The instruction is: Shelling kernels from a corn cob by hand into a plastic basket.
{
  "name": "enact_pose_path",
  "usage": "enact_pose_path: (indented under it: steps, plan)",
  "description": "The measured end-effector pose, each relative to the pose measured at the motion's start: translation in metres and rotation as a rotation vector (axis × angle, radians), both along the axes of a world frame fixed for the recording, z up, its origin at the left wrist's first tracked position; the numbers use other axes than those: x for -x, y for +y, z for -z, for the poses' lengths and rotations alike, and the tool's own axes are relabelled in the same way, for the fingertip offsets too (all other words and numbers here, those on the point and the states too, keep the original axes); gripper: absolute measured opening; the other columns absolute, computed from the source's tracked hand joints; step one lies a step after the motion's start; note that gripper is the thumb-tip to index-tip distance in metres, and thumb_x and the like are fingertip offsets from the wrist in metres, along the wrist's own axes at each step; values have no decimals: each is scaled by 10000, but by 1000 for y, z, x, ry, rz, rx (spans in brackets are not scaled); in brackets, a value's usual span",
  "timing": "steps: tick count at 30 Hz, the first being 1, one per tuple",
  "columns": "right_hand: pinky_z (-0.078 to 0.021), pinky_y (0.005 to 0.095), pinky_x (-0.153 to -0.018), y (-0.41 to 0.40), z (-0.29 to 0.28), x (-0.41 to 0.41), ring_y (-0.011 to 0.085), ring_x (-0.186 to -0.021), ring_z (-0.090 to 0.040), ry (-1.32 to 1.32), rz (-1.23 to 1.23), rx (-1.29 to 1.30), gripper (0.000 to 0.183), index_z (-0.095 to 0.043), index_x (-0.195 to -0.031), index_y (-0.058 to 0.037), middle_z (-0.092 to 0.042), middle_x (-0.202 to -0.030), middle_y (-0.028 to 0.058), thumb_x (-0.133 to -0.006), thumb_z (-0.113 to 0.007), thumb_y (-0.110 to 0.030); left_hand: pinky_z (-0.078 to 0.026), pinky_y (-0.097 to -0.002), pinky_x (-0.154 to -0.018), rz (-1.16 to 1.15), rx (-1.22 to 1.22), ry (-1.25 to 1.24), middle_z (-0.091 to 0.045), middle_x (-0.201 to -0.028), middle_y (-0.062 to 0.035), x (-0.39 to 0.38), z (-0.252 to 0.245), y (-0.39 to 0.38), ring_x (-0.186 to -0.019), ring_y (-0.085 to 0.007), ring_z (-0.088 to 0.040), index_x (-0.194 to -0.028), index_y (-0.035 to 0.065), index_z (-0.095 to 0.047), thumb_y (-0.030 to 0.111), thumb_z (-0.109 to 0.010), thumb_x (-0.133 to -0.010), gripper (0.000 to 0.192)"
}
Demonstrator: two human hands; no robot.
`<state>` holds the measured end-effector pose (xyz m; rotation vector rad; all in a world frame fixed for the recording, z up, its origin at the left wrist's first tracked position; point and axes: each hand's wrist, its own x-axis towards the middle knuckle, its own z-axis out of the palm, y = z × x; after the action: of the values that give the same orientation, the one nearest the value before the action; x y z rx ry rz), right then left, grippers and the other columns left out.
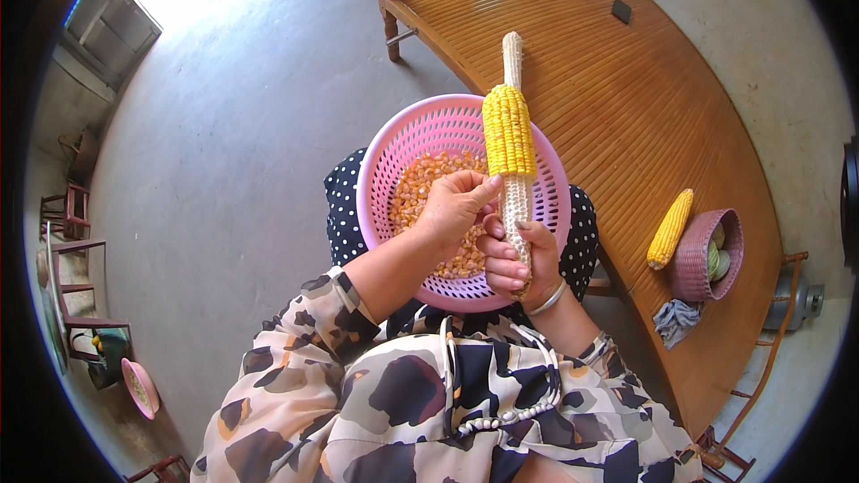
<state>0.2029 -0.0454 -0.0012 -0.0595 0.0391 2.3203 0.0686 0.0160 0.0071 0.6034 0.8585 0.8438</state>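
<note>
My right hand [523,261] is closed around the lower, bare part of a partly shelled corn cob [510,131]. A band of yellow kernels remains around its middle; the tip and the lower part are bare. At the lower edge of that band, my left hand [460,208] has its thumb against the kernels, its other fingers curled. Whether it pinches a kernel is hidden. Beneath both hands a pink perforated plastic basket [382,127] rests on my lap, with many loose corn kernels [419,184] inside.
To the right stands a slatted wooden bench or bed [570,87]. It bears a full ear of corn [671,228], a woven basket [694,258] with balls of yarn, a crumpled cloth [676,322] and a small dark flat object [621,11]. Another pink basket [141,389] is at the far left.
</note>
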Motion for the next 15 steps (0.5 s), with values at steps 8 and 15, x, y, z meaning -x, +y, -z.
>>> enact_pose_path:
  steps: [8, 15]
  plan:
    - [-443, 257, -437, 0, 2, -1, 118, -482, -481, -83, 2, -20, 233, -444, -934, -34, -447, -706, 45, -833, -501, -236, -464, -208, -589, 6, 19, 95, -536, -723, -28, 2, -4, 0, -637, -97, -514, -855, 9, -557, 105, -594, -851, 103]
    - [-442, 261, -419, 0, -2, -1, 125, -472, -484, -266, 47, -10, 211, -454, -926, -25, -456, -700, 54, -835, -498, -210, -465, -222, -610, -99, -15, 135, -569, -730, -34, 4, -3, -2, -637, -101, -524, -823, 19, -580, 77, -622, -817, 72]
